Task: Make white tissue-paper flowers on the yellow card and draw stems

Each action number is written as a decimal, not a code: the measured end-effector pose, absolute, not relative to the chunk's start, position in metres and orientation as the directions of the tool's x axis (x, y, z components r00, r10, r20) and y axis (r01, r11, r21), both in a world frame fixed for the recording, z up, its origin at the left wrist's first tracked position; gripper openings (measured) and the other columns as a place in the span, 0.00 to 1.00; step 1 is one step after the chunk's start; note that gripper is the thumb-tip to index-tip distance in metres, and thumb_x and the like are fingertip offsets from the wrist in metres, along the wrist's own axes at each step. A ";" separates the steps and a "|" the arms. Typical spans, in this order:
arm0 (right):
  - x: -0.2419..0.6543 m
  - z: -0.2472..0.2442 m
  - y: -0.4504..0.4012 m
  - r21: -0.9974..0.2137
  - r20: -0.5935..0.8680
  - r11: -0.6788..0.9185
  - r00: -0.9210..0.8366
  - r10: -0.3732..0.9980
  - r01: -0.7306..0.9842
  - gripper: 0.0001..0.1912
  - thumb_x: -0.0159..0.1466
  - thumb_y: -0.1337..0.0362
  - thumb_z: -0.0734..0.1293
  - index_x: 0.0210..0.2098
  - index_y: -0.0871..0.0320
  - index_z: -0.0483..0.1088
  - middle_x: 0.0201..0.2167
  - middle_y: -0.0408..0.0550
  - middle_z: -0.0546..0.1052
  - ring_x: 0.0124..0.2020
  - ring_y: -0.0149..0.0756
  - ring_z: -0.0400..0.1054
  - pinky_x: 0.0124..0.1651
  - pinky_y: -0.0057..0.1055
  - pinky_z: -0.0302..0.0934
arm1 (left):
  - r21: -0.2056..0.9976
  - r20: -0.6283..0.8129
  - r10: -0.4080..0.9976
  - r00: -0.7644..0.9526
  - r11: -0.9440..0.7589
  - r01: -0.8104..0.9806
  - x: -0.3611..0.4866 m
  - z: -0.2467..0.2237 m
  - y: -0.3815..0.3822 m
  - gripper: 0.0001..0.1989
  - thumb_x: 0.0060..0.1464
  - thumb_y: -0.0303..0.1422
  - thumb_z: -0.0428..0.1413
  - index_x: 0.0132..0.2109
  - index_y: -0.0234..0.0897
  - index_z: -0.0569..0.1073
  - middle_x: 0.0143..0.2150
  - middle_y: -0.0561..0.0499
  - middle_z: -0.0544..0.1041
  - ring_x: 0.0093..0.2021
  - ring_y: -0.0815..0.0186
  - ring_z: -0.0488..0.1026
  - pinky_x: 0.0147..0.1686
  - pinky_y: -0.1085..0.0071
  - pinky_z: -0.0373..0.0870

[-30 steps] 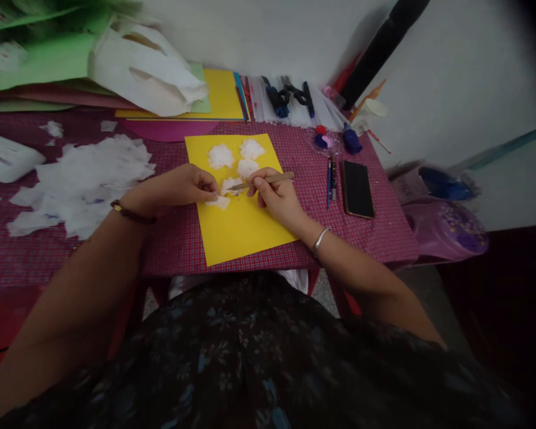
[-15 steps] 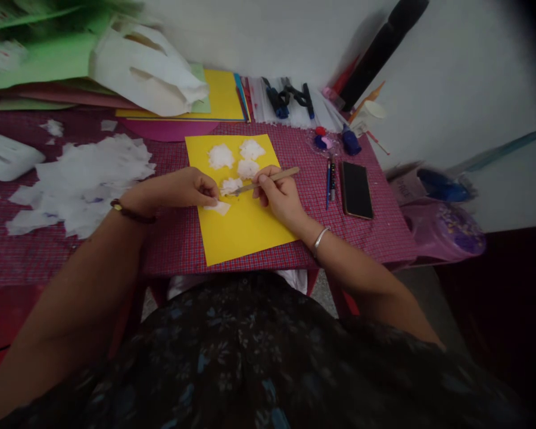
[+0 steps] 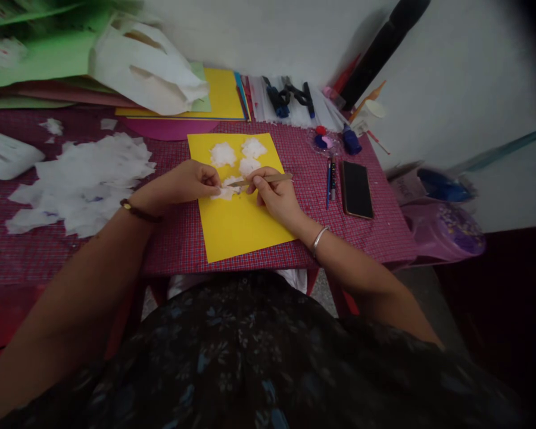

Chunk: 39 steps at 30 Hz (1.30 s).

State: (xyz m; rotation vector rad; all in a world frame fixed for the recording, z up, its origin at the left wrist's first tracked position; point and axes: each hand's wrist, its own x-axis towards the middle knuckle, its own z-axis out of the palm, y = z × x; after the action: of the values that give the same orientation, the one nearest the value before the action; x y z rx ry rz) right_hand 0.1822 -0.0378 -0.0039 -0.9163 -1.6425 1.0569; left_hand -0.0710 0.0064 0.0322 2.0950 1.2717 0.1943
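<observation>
A yellow sheet of paper (image 3: 232,232) lies on the table in front of me, bearing several tufts of white tissue paper (image 3: 223,154). My left hand (image 3: 196,182) pinches a small piece of white tissue paper (image 3: 226,193) at the sheet's left side, against the lowest tuft. My right hand (image 3: 274,193) grips a flat wooden stick (image 3: 274,179) like a pen. Its tip points left and meets the white tissue of that lowest tuft. The fingertips of both hands are close together, a short gap apart.
A pile of white tissue squares (image 3: 87,179) lies to the left. On the right are a phone (image 3: 356,189), pens (image 3: 330,182) and a small blue bottle (image 3: 351,140). Scissors (image 3: 297,92) lie at the back by the wall, near coloured paper (image 3: 226,92).
My left hand has brought its tissue piece up and right to the lowest tuft. The stick in my right hand has tilted flatter, its tip shifting slightly left and up.
</observation>
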 end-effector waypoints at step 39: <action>0.184 0.016 -0.072 -0.268 0.308 0.773 -0.709 0.635 0.575 0.14 0.78 0.66 0.58 0.49 0.57 0.76 0.46 0.56 0.80 0.38 0.41 0.71 0.40 0.37 0.62 | 0.834 -0.227 0.785 0.576 -0.149 0.531 -0.086 0.034 0.011 0.18 0.49 0.46 0.63 0.40 0.38 0.73 0.32 0.51 0.74 0.32 0.66 0.68 0.34 0.69 0.65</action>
State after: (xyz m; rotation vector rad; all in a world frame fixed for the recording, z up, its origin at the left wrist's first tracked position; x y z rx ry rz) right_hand 0.1842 -0.0716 0.0156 -0.9209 -2.5836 0.2134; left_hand -0.0865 0.0114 0.0344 1.8208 1.0752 0.3220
